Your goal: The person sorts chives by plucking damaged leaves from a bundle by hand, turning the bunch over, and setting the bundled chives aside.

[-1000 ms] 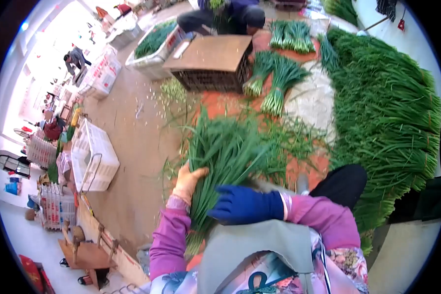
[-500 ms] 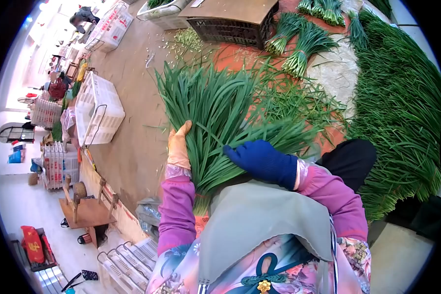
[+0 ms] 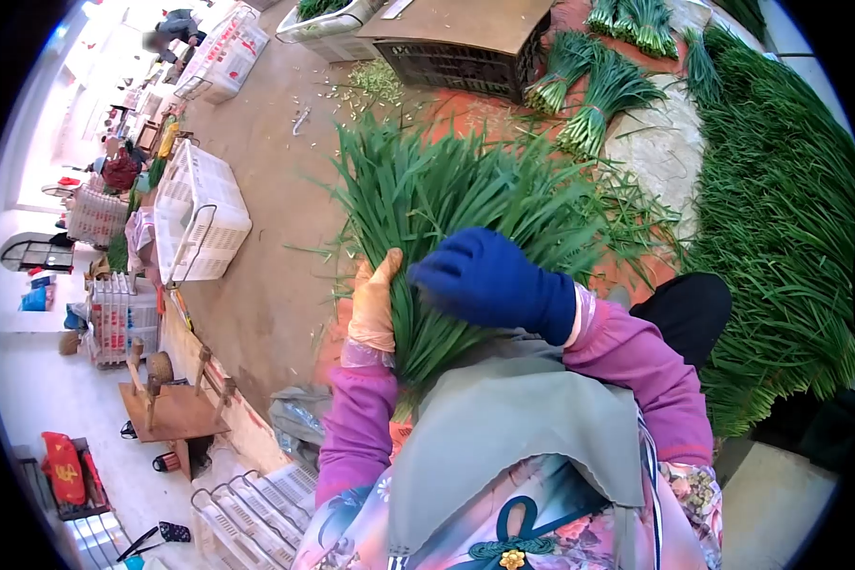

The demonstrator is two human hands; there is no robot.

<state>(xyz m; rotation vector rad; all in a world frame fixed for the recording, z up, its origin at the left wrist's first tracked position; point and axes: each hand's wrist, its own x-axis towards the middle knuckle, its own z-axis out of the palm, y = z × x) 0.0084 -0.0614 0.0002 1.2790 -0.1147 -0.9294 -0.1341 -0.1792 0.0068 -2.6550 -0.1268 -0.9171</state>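
Well to the left of the left grip, a hand in a pale orange glove, a white crate stands on the floor, lying in the view much as it did half a second ago. The left grip is closed around the near-left side of a thick bunch of green leaves, its thumb over the top, and has moved slightly to the right; the leaf tips fan out beyond it, and the stem end runs back toward the body, where the apron is close. Just right of it, over the middle of the bunch, the right grip, in a blue glove, has come nearer, so the gap between the two has narrowed. Its fingers are curled and blurred, and whether they pinch any leaves cannot be told. This closing-in suggests that the leaves are being combed or sorted, with the left side steadying them. Beyond the right grip and to its right lie loose leaves and tied bundles; farther right spreads a large green stack, which neither grip touches.
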